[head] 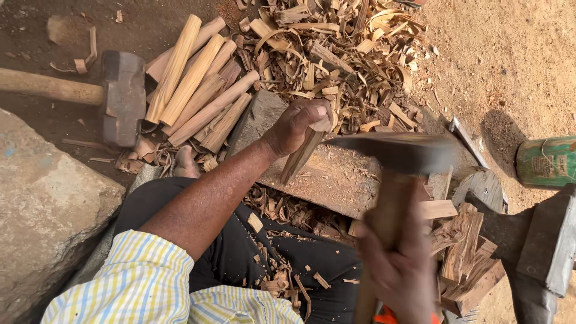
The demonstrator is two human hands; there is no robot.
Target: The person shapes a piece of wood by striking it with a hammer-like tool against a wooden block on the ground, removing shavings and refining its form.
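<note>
free: bare chopping block [336, 180] right of stick | blocked: peeled sticks [192, 90], shavings [324, 54] behind

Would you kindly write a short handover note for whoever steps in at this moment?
Left hand holds a wooden stick upright on the chopping block. Right hand grips a blurred hatchet, blade near the stick. Done: shaved sticks stacked beyond the block, shavings piled beside them. Left: rough wood pieces at right. Sledgehammer lies at left.

Yellow-blue checked shirt sleeve [129, 279], black trousers [240, 240]
</note>
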